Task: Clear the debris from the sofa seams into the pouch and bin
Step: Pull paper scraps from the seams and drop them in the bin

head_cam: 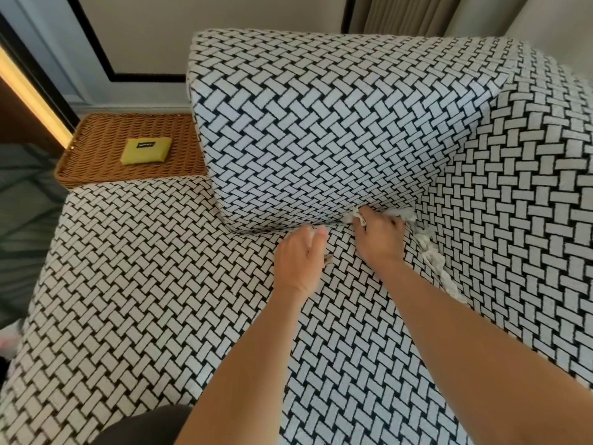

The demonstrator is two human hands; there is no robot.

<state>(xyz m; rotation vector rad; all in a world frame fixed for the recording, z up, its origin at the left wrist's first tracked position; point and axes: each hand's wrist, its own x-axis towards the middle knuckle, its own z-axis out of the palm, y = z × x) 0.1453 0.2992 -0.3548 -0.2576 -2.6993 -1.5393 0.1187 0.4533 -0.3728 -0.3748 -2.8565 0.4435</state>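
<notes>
We see the sofa seat [144,284], covered in black-and-white basket-weave fabric, with a matching back cushion [305,123] standing along its far edge and the upholstered arm [529,187] rising along its right edge. The right hand [380,237] reaches into the seat's far right corner, where the cushion, the arm and the seat meet. Its fingertips are buried in the seam, and its thumb and forefinger appear to pinch the nearest of the crumpled white paper scraps [433,258]. More of those scraps trail along the right-edge seam back towards us. The left hand [300,261] rests just beside the right, on the seat in front of the cushion's lower edge. Its fingers are curled under the palm, and we cannot tell whether they hold anything, though a small dark speck shows at the fingertips. The flat yellow pouch with a black label [146,150] lies in the middle of a brown woven wicker tray [96,136] beyond the seat's far left corner, well apart from both hands. No bin is in view. We judge the task to be at an early stage: a whole run of scraps is lodged in the seam, the pouch looks untouched, and carrying debris to pouch and bin is not yet done.
</notes>
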